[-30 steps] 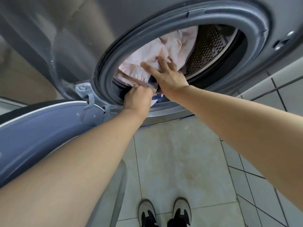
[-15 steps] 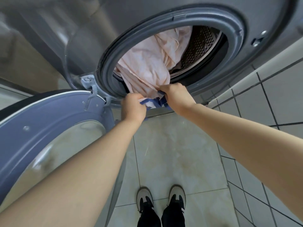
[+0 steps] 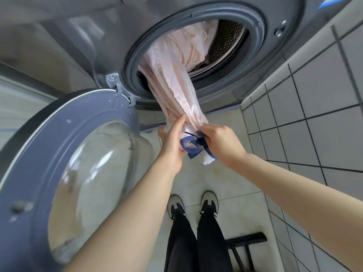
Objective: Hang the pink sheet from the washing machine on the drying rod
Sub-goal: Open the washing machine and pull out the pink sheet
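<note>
The pink sheet [image 3: 176,75] with a blue border stretches in a long bunch out of the washing machine [image 3: 294,55] drum opening, down toward me. My right hand [image 3: 220,143] grips its bunched blue-edged end. My left hand [image 3: 172,142] holds the same end from the left, thumb along the fabric. The rest of the sheet still lies inside the perforated drum. No drying rod is in view.
The machine's round door [image 3: 78,163] stands swung open at the left, close to my left arm. A tiled wall [image 3: 314,124] runs along the right. My feet stand on the tiled floor [image 3: 225,183]. A dark metal frame [image 3: 245,240] sits low at the right.
Both hands have pulled back from the drum mouth toward me, drawing the pink sheet out into a long stretched bunch. The view has shifted back and up.
</note>
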Demonstrator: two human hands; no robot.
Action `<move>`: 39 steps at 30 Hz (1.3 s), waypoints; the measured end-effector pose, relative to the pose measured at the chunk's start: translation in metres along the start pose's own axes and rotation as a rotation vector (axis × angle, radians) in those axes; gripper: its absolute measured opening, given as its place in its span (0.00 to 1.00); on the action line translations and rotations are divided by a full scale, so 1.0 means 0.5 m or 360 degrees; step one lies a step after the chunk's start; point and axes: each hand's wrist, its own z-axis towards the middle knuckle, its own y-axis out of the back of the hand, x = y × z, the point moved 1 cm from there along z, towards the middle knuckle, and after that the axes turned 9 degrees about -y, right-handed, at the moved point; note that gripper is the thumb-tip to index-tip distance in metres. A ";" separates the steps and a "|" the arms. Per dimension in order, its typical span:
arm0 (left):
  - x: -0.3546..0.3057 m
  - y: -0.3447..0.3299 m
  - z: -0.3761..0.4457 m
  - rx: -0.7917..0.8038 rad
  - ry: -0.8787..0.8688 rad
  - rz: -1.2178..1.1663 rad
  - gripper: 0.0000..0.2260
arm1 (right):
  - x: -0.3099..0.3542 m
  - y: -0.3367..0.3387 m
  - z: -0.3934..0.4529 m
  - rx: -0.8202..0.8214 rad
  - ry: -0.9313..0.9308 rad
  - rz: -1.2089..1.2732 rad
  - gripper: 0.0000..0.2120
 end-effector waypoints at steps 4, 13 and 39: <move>-0.013 -0.007 -0.029 -0.0157 0.0031 0.0292 0.22 | 0.009 -0.012 -0.040 0.0126 0.0328 -0.0185 0.08; -0.059 0.052 -0.058 -0.0385 -0.0237 0.0546 0.22 | -0.004 0.061 -0.067 0.0127 -0.0807 0.0728 0.08; -0.039 0.117 -0.218 -0.0272 -0.0456 0.0686 0.09 | -0.061 -0.054 0.041 0.0680 -0.1476 0.1221 0.10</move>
